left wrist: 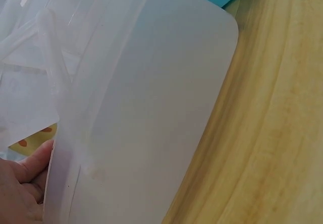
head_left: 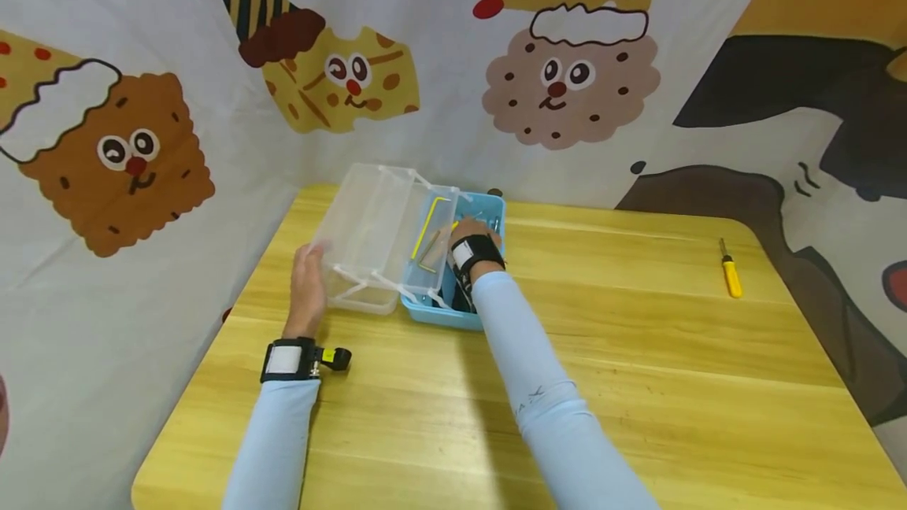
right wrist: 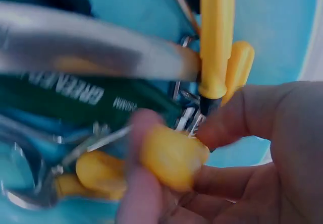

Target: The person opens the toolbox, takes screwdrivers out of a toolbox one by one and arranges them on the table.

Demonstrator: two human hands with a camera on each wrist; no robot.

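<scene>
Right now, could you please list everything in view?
Table: 1, yellow wood, foreground
Toolbox: 1, light blue, on table
Clear lid: 1, colourless, mostly left of toolbox
Held handle: 1, yellow, right hand
Other handles: 3 or more, yellow, toolbox
Lettered tool: 1, green, toolbox
Metal tools: several, silver, toolbox
Bent keys: 2, yellow and brassy, toolbox's left side
Screwdriver: 1, yellow handle, table's right side
Cartoon cloth: 1, white, behind table
Sleeves: 2, pale blue, arms
Wrist straps: 2, black, wrists
Left hand: 1, bare, lid's left edge
Right hand: 1, bare, toolbox
</scene>
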